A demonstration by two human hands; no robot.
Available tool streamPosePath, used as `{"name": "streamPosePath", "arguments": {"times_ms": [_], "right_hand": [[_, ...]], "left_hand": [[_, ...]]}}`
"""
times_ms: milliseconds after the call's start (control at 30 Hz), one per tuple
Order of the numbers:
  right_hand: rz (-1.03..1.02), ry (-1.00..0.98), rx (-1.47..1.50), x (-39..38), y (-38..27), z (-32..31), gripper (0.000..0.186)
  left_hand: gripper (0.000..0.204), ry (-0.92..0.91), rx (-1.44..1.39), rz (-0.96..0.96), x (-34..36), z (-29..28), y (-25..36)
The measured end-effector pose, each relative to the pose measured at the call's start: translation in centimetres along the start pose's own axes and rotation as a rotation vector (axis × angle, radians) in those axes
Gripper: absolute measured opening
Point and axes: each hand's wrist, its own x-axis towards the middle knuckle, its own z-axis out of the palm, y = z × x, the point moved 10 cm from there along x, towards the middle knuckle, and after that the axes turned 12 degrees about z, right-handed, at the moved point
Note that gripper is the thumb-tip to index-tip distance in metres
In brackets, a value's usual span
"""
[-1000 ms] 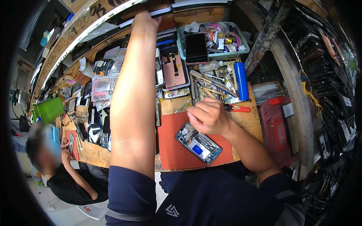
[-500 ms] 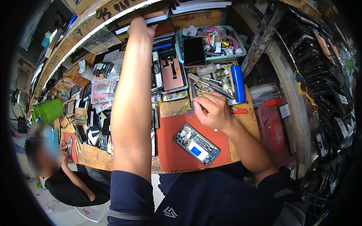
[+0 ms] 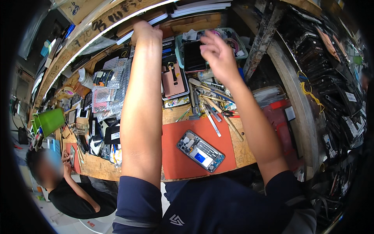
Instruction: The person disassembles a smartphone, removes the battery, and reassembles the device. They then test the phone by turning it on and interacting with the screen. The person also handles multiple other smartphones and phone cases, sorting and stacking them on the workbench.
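opened phone (image 3: 200,151), inner parts exposed, lying aslant on a red mat (image 3: 177,165) at the front of the wooden bench (image 3: 102,167). beyond it, assorted hand tools (image 3: 212,111), some overlapping the mat. right hand (image 3: 216,50), fingers loosely parted, before a pale green basket (image 3: 179,54) and beside a black-screened device (image 3: 193,58); contact cannot be told. left hand (image 3: 145,32) near the upper shelf (image 3: 91,31); its grip cannot be told.

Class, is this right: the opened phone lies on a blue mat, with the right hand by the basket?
No: the mat is red, as the head view shows. The opened phone lies on it, with the right hand by the basket.
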Motion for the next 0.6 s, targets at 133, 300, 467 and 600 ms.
{"name": "streamPosePath", "arguments": {"times_ms": [133,300,467,600], "right_hand": [[0.039,-0.053,0.041,5.0,-1.4,0.5,0.081],[0.032,-0.127,0.174,7.9,-2.1,1.7,0.091],[0.041,-0.106,0.112,8.0,-1.5,1.9,0.089],[0.065,-0.085,0.059,4.7,-2.1,0.8,0.073]], "left_hand": [[0.055,0.184,0.148,-0.111,-1.2,-1.9,0.7],[0.051,0.13,0.132,-0.086,-1.9,-2.2,2.2],[0.042,0.164,0.101,-0.095,-6.0,-3.7,4.8],[0.046,0.174,0.116,-0.053,-12.8,-5.2,8.3]]}}
